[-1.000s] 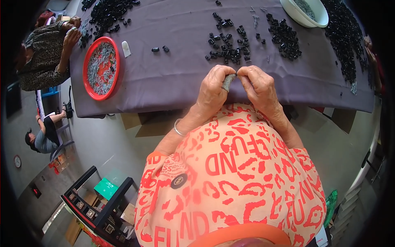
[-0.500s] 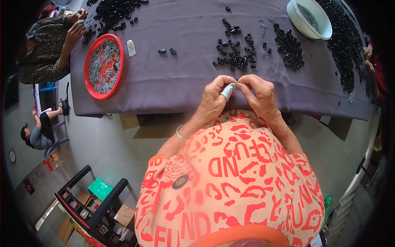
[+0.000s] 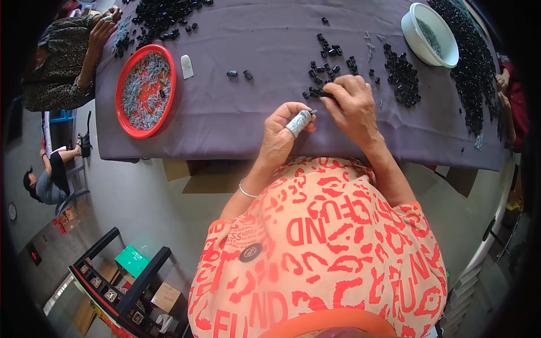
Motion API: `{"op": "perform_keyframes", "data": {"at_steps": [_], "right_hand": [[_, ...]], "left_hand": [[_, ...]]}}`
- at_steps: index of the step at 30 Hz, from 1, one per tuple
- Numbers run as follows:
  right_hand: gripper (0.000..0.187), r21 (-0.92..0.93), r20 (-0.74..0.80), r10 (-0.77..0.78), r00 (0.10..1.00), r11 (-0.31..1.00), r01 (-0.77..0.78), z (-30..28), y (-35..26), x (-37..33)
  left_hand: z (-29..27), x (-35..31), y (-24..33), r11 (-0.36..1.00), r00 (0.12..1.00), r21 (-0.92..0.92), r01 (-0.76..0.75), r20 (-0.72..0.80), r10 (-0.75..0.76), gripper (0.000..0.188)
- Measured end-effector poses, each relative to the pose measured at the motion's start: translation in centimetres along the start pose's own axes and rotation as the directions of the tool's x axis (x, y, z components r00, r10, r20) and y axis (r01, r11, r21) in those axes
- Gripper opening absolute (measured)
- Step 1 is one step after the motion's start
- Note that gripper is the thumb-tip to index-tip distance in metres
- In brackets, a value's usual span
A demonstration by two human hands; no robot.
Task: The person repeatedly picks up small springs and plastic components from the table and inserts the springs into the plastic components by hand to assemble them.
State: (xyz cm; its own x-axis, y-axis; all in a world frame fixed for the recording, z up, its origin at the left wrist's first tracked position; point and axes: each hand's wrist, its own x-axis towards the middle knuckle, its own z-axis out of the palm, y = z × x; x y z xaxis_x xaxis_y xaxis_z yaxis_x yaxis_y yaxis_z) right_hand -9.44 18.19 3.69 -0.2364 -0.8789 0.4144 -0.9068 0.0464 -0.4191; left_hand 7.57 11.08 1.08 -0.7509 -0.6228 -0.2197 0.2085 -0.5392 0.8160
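My left hand (image 3: 280, 132) is closed in a pinch, its thumb wrapped in silvery tape. A small dark piece (image 3: 313, 112) sticks out past the wrapped thumb tip; its exact shape is too small to make out. My right hand (image 3: 354, 107) is over the near end of a loose group of small black plastic parts (image 3: 320, 92). Its thumb and forefinger are apart, with black parts at the fingertips. Farther right on the cloth lies another cluster of black parts (image 3: 402, 79).
Left on the grey tablecloth (image 3: 225, 124) stands a red tray (image 3: 118, 93) of metal pins, beside a white piece (image 3: 187, 66). A pale bowl (image 3: 406, 25) and a large black heap (image 3: 468, 62) lie at right. Other people's hands (image 3: 101, 32) show at the table's sides.
My hands were together at the table's near edge and are now apart. The right has moved forward to the black parts; the left has shifted slightly left with the small dark piece showing.
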Motion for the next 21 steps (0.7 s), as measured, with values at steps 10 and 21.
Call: {"op": "perform_keyframes", "data": {"at_steps": [10,21], "right_hand": [[0.018,-0.08,-0.067,-0.068,0.995,0.995,0.063,0.6,1.8,0.7],[0.015,0.869,0.387,0.404,0.828,0.14,-0.475,-1.5,-0.2,-1.1]], "left_hand": [[-0.1,0.3,-0.2,0.996,1.0,-0.09,0.01,-0.027,-0.013,0.012],[0.5,0.5,0.2,0.999,0.998,-0.05,0.015,-0.064,-0.018,0.011]]}}
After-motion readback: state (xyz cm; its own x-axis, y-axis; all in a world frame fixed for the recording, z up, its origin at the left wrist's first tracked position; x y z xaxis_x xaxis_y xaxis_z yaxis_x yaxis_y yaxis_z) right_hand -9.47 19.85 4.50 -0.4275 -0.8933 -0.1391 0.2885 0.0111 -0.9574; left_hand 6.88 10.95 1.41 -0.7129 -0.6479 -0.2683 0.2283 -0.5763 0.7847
